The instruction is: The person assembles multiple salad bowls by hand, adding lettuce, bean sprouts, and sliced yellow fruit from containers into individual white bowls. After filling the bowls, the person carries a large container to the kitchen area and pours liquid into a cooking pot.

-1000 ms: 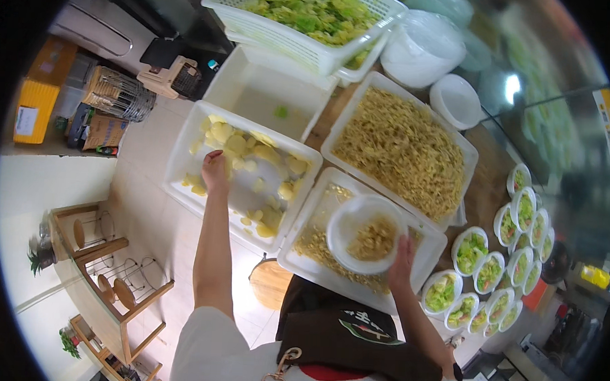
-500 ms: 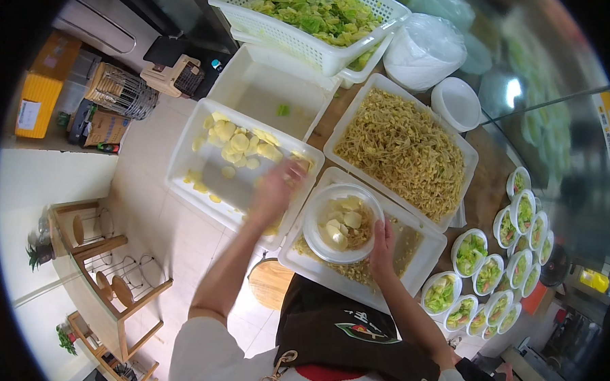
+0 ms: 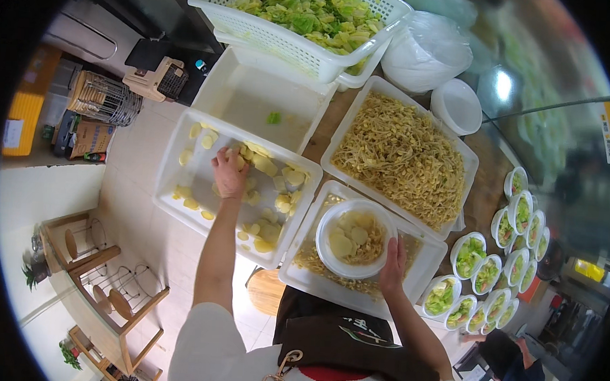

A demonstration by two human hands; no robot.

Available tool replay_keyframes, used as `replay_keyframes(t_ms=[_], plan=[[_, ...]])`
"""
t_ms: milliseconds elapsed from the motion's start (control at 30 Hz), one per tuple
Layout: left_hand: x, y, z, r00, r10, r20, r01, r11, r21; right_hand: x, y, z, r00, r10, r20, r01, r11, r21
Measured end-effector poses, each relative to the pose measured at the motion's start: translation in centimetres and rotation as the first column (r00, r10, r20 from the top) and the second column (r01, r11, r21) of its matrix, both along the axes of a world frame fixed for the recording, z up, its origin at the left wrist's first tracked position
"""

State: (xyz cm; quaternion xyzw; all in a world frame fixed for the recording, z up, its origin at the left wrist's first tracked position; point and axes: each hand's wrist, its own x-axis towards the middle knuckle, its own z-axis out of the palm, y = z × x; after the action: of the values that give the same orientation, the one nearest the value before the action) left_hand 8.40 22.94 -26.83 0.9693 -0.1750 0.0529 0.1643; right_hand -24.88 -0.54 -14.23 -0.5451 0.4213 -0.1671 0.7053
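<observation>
My left hand (image 3: 229,173) reaches into a white tray (image 3: 170,164) of pale yellow potato slices (image 3: 262,163). Its fingers curl round a few slices at the pile's far edge. With my right hand (image 3: 392,266) I grip the right side of a round white bowl (image 3: 326,249), fingers partly hidden by its rim. Inside the bowl, several potato slices (image 3: 347,236) lie over bean sprouts. The bowl is above a shallow white tray (image 3: 410,280) with scattered sprouts in it; whether it touches the tray I cannot tell.
Beyond stand a tub of bean sprouts (image 3: 405,157), a mostly bare white bin (image 3: 255,86) and a basket of chopped cabbage (image 3: 277,39). Stacked white bowls (image 3: 456,107) sit at the far right. Several filled bowls (image 3: 469,255) crowd the right side. Another person (image 3: 508,363) is at lower right.
My left hand has moved left across the tray, from its right end into the slices. The bowl and my right hand have shifted slightly right. Another person shows more fully at lower right.
</observation>
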Motion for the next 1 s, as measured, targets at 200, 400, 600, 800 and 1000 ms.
replay_keyframes(t_ms=[200,400,600,800,1000], plan=[[-0.8,0.0,1.0,0.985,0.135,-0.112,-0.167,0.915,-0.367,1.4,0.4,-0.7,0.992,0.029,0.125,-0.036,0.998,0.056],[-6.9,-1.6,12.1,0.809,-0.132,-0.573,-0.372,0.64,-0.672,1.7,0.2,-1.7,0.977,0.081,0.199,-0.105,0.988,0.114],[-16.7,-9.4,19.9,0.635,-0.68,-0.368,0.302,0.656,-0.691,2.4,0.8,-0.7,0.946,0.118,0.302,-0.166,0.976,0.138],[-18.4,-8.1,20.0,0.748,-0.536,-0.391,0.326,0.81,-0.487,0.3,0.1,-0.6,0.972,0.038,0.232,-0.059,0.995,0.086],[-14.3,-5.6,15.0,0.83,-0.307,-0.465,-0.078,0.762,-0.642,-1.1,-1.3,0.6,0.982,0.0,0.188,-0.009,0.999,0.048]])
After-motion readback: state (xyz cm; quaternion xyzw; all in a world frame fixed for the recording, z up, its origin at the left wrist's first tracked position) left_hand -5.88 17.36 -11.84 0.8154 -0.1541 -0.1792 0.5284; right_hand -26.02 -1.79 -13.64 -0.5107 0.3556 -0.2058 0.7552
